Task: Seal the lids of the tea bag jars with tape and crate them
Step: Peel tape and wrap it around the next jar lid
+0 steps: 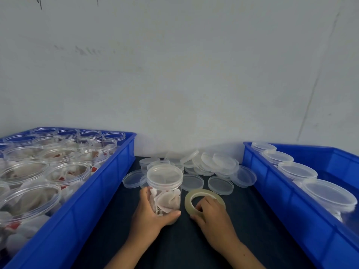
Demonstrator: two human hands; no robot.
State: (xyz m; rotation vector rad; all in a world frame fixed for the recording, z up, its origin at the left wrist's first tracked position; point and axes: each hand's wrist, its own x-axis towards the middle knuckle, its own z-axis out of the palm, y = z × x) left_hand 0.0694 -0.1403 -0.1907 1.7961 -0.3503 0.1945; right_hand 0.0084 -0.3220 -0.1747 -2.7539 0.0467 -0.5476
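A pale, scuffed wall backs a dark tabletop [174,249]. At its middle stands a clear plastic jar of tea bags [165,193], upright, with its translucent round lid [164,175] on. The left hand [149,216] grips the jar low down, fingers and thumb curled round it. Just beside it lies a roll of clear tape [204,198]; the right hand [211,214] grips its near edge, fingers hooked into the hole. Behind them loose clear lids [211,171] lie heaped. A blue plastic crate on the left [93,200] holds open jars of tea bags [44,171]; a blue plastic crate on the right [291,202] holds lidded jars [310,181].
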